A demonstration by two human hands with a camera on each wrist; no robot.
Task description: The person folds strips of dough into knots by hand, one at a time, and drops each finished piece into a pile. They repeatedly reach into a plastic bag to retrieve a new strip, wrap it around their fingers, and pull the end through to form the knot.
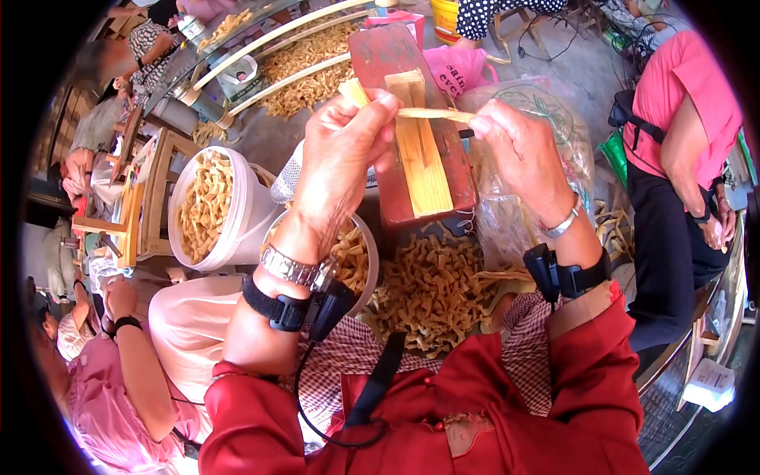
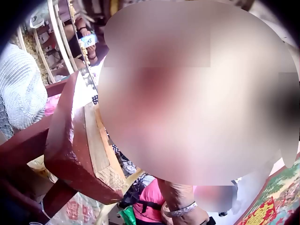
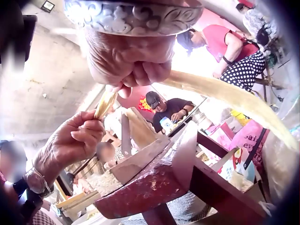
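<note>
A pale yellow, flat, pliable strip (image 1: 434, 115) stretches between both hands above a dark red wooden bench (image 1: 393, 178). My left hand (image 1: 336, 138) pinches it between thumb and fingers, with a short end sticking up past the hand. At the other side my right hand (image 1: 518, 150) grips it with curled fingers. The right wrist view shows a long tail of the strip (image 3: 225, 97) running out beyond the right hand (image 3: 129, 56). Under the strip, a light wooden block (image 1: 425, 178) lies on the bench. A large blur covers most of the left wrist view.
Below the bench lies a heap of small knotted pale pieces (image 1: 431, 293). A white bucket (image 1: 237, 206) full of similar pieces stands at left, another beside it. Clear plastic bags (image 1: 507, 214) sit at right. People sit on both sides, one in a pink top (image 1: 689, 103).
</note>
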